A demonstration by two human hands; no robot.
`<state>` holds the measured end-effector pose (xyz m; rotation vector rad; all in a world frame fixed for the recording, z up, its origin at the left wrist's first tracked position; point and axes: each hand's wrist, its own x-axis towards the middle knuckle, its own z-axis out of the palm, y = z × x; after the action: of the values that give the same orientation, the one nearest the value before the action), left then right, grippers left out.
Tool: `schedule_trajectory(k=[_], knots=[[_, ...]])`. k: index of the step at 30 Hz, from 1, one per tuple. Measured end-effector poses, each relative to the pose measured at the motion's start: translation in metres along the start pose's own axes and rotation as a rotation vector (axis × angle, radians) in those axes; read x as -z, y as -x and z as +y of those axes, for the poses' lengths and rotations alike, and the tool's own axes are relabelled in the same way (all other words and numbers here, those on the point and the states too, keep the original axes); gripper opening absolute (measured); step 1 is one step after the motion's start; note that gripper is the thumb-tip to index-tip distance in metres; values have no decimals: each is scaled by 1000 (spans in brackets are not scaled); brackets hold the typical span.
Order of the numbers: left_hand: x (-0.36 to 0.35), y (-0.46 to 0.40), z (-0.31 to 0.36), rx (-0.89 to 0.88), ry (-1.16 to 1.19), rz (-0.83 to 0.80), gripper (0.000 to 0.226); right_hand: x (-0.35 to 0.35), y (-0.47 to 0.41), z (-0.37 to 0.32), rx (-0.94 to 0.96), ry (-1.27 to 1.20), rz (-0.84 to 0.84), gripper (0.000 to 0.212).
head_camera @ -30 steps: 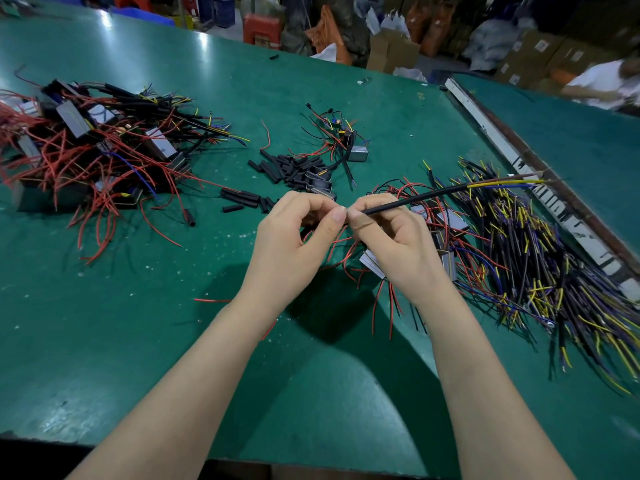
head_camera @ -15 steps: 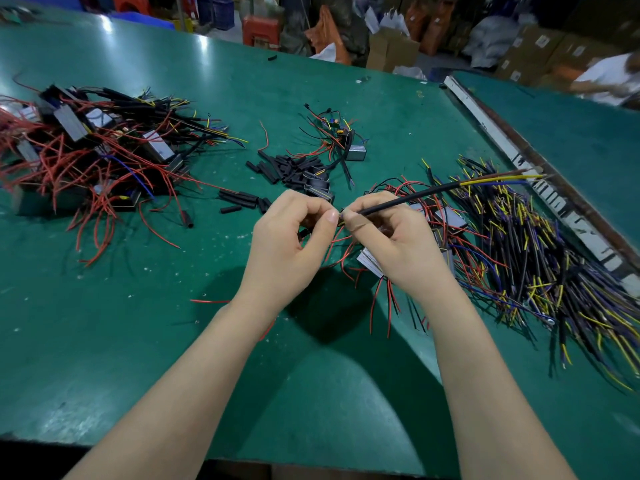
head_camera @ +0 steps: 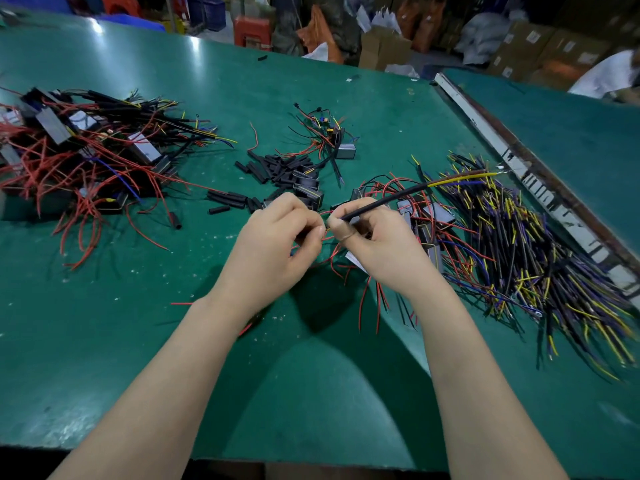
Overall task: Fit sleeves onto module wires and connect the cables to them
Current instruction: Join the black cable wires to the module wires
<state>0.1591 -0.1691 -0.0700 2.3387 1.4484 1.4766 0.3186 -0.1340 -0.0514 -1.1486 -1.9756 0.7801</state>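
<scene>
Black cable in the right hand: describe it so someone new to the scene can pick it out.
Start at the green table, then the big heap of black, yellow and purple cables on its right side. Just left of that heap the right hand pinches one black round cable. Unlike the rest, it is lifted off the table, slanting up and right, ending in bare yellow and purple cores.

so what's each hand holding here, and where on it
The right hand pinches a black cable at its near end. The left hand pinches a thin red wire near its tip.
</scene>
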Motion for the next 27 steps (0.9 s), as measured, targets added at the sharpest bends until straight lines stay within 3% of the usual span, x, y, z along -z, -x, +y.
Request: schedule_trajectory(k=[6, 13, 18, 27], knots=[[1, -3, 3, -11, -146, -96, 15, -2, 0, 2, 35, 19, 17, 24], [-7, 0, 7, 110, -251, 1, 9, -10, -1, -1, 53, 36, 98, 5], [-15, 0, 3, 317, -85, 97, 10, -12, -1, -2, 17, -22, 112, 5], [-16, 1, -2, 363, 154, 183, 14, -11, 0, -6, 62, -40, 77, 7]])
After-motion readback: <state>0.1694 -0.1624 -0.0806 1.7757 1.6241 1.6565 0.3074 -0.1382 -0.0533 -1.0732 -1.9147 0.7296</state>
